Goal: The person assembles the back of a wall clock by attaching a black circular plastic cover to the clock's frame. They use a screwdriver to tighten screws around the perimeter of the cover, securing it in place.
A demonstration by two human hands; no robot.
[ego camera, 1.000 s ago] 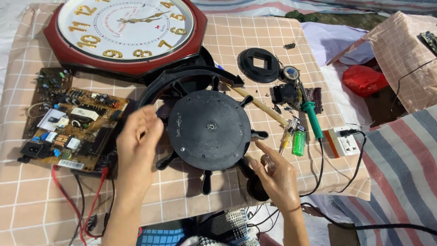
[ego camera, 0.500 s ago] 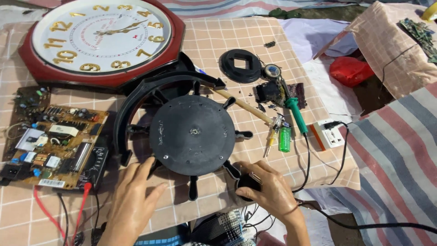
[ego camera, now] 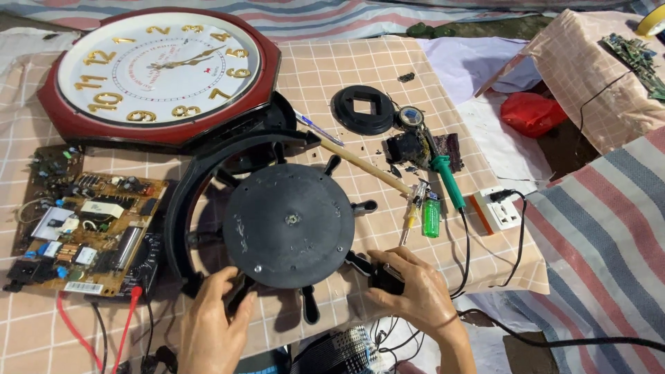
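Observation:
A round black plastic disc (ego camera: 289, 225) with radial spokes lies on the checked cloth, inside a curved black plastic frame (ego camera: 181, 208). My left hand (ego camera: 211, 325) rests at the disc's near left edge, fingers curled around a spoke. My right hand (ego camera: 415, 291) is at the near right edge, closed on a small black part (ego camera: 385, 277) next to a spoke. Cables (ego camera: 388, 343) run beneath my right wrist.
A large red-rimmed wall clock (ego camera: 158, 69) lies at the far left. A brown circuit board (ego camera: 80, 232) sits left, with red leads (ego camera: 97, 332). A green-handled soldering iron (ego camera: 447, 183), wooden stick (ego camera: 367, 168), green lighter (ego camera: 431, 218), black ring (ego camera: 362, 109) and white socket (ego camera: 497, 209) lie right.
Both hands have slid from the disc's sides down to its near edge. My right hand has closed on the small black part. The view has shifted closer.

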